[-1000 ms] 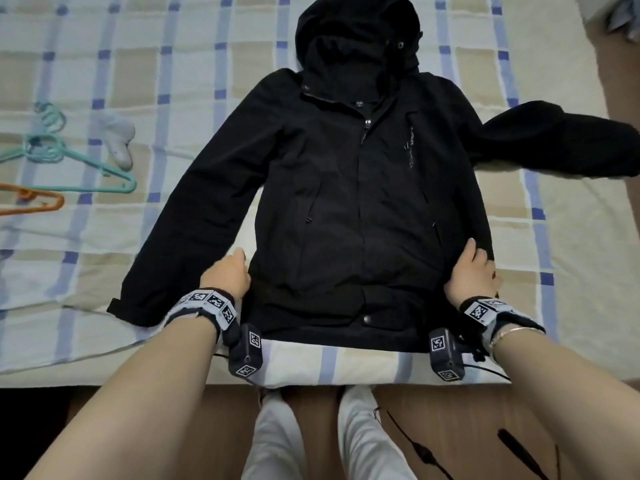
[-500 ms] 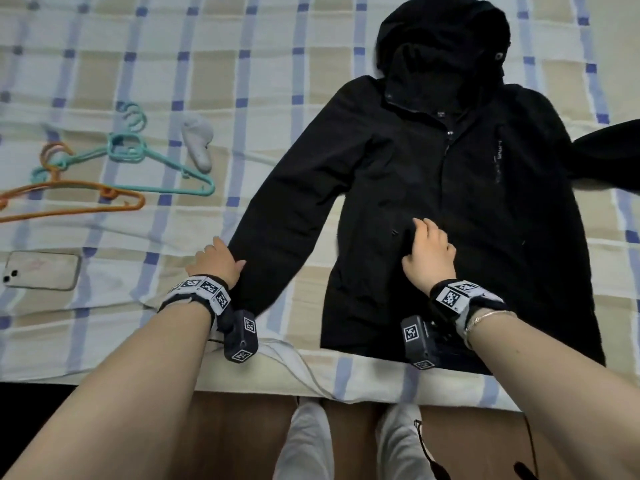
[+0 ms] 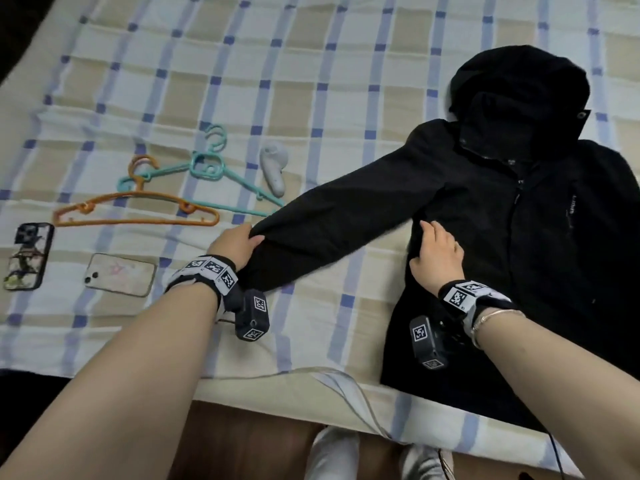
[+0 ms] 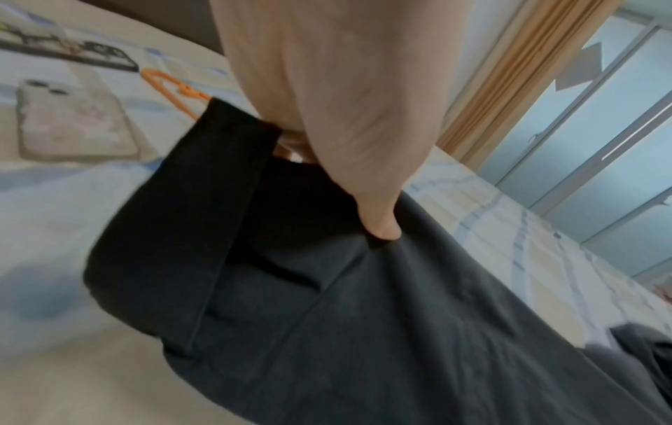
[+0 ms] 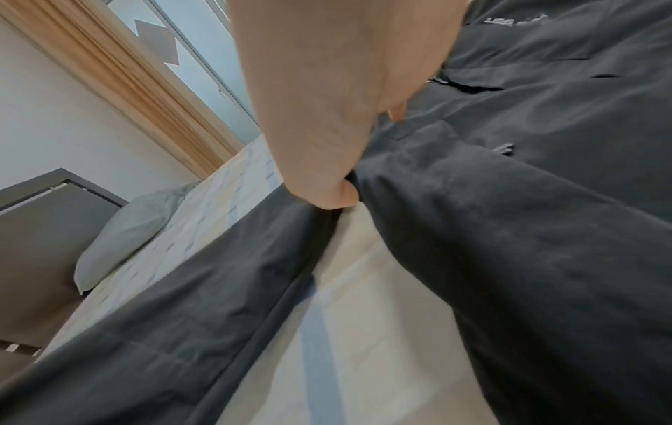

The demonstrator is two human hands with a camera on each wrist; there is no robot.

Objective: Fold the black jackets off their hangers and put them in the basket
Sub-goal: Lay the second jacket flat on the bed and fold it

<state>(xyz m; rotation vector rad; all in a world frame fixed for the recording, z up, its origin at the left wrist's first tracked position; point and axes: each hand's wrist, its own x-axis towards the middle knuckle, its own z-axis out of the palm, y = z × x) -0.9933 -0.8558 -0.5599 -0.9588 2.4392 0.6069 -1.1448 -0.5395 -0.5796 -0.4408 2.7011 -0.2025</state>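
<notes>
One black hooded jacket [image 3: 540, 237] of matte woven cloth lies front up on the right half of the head view, its rounded hood at the upper right, its zip running down the middle and its hem reaching the bed's near edge. One long sleeve [image 3: 332, 233] stretches from the shoulder down toward the centre of the frame.

The left hand [image 3: 235, 245] grips the cuff end of that sleeve at the middle of the frame; in the left wrist view the thumb [image 4: 378, 227] presses into the cloth and the fingers curl under the folded cuff. The right hand [image 3: 438, 254] sits at the jacket's side seam, just below the armpit; in the right wrist view its thumb [image 5: 338, 195] and fingers pinch a ridge of black cloth lifted off the sheet. Both forearms reach in from the bottom of the frame, each wrist wearing a band with black-and-white square markers.

The bed is covered by a checked sheet [image 3: 311, 81] in cream, tan and blue stripes. On it, in the left half, lie two thin plastic hangers, one teal [image 3: 207, 168] and one orange [image 3: 138, 211], partly overlapping. A small white rounded plastic device [image 3: 273, 168] lies just right of the teal hanger's hook. Two phones lie at the left edge: one in a dark patterned case [image 3: 27, 256], one in a pale pinkish case [image 3: 119, 274], side by side.
</notes>
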